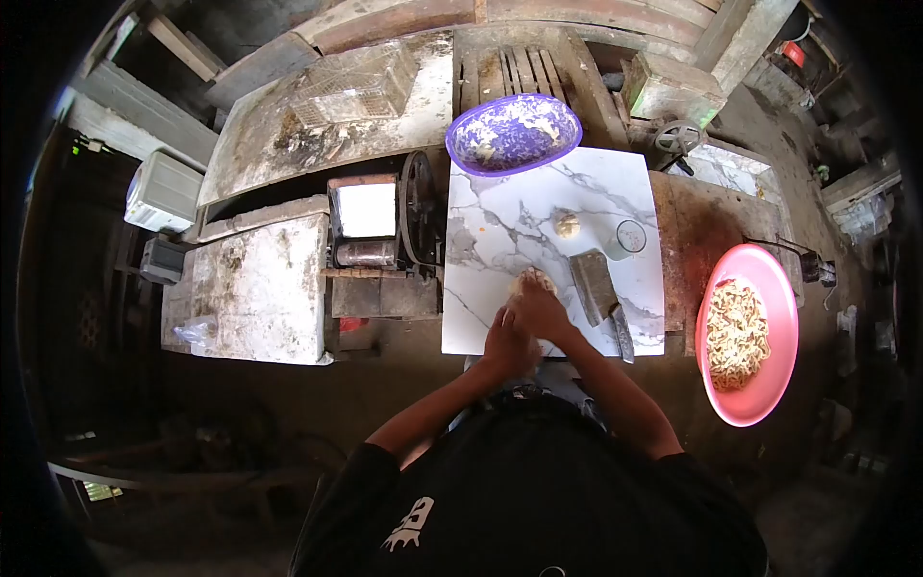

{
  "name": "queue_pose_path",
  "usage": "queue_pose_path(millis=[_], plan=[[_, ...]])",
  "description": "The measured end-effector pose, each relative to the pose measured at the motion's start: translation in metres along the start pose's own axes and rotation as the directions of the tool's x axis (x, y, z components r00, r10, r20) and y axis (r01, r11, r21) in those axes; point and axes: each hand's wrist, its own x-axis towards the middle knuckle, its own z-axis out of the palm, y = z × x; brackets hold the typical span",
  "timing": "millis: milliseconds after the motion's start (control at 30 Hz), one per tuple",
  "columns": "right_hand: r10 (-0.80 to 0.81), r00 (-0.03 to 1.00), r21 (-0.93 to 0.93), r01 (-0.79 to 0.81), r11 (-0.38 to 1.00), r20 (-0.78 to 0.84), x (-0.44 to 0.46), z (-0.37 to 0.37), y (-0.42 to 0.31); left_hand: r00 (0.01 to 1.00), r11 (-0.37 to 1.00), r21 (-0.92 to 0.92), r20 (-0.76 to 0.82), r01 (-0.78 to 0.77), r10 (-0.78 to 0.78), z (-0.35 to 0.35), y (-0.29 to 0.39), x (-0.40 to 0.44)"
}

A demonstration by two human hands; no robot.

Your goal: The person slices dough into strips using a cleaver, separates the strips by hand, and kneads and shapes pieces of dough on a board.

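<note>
My right hand (540, 310) presses on a pale lump of dough (535, 281) near the front middle of the marble-patterned board (481, 324). Just beside it, my left hand (510, 344) lies lower, against the right wrist, its fingers mostly hidden. A small round dough ball (566, 225) sits farther up the board, with a clear glass (630, 238) to its right. To the right of my hands rests a cleaver with a wide grey blade (593, 286) and a dark handle (623, 334).
A purple basin (513, 135) with pale residue overlaps the board's back edge. At right stands a pink basin (781, 337) holding pale strips. A machine with a large wheel (417, 210) is left of the board. A plastic crate (361, 82) stands on the back-left table.
</note>
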Motion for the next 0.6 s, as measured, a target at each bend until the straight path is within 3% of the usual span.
queue_pose_path(millis=[33,67,100,167,200,233,267,300,333,367,400,467,600], plan=[[0.019,0.993,0.328,-0.058,0.943,0.12,0.008,-0.015,0.015,0.997,1.0,-0.017,0.071,0.018,-0.017,-0.002,-0.002,-0.002],[-0.002,0.971,0.609,-0.148,0.779,0.239,0.01,-0.025,0.028,0.997,1.0,-0.016,0.071,0.019,-0.018,-0.004,-0.005,-0.001],[0.091,0.988,0.837,-0.151,0.527,0.121,0.01,-0.022,0.031,0.997,0.997,-0.063,0.06,0.049,-0.045,-0.005,-0.008,0.003],[0.2,0.975,0.811,-0.195,0.551,0.099,0.004,-0.025,0.05,0.996,0.99,-0.113,0.054,0.079,-0.073,-0.006,-0.009,0.009],[0.199,0.975,0.811,-0.195,0.552,0.099,0.003,-0.025,0.048,0.998,0.998,-0.023,-0.018,0.057,-0.058,0.0,-0.009,0.014],[0.135,0.99,0.7,-0.132,0.702,0.051,-0.001,-0.024,0.042,0.996,0.997,0.069,-0.086,0.042,-0.036,0.005,-0.009,0.017],[0.063,0.998,0.564,-0.061,0.824,0.016,-0.003,-0.022,0.037,0.996,0.997,0.068,-0.084,0.041,-0.036,0.011,-0.008,0.018],[-0.246,0.964,0.328,0.203,0.923,0.097,0.002,-0.021,0.036,0.997,0.994,0.083,-0.032,0.071,-0.069,0.019,-0.008,0.019],[-0.283,0.944,0.056,0.278,0.959,0.169,0.001,-0.027,0.019,0.995,0.99,0.1,0.021,0.099,-0.102,0.02,-0.006,0.019],[-0.297,0.922,-0.213,0.351,0.912,0.249,-0.003,-0.033,0.002,0.995,0.99,0.099,0.025,0.098,-0.101,0.02,-0.005,0.018],[-0.293,0.922,-0.206,0.348,0.915,0.253,-0.007,-0.024,-0.001,0.995,0.992,0.085,-0.047,0.096,-0.092,0.014,-0.002,0.013],[-0.061,0.992,0.072,0.07,0.995,-0.114,-0.012,-0.002,-0.001,0.99,0.993,0.067,-0.114,0.093,-0.085,0.01,0.001,0.008],[-0.029,0.994,0.075,0.037,0.996,-0.107,0.001,0.014,0.013,0.986,0.986,0.076,-0.084,0.147,-0.141,0.009,0.002,0.001]])
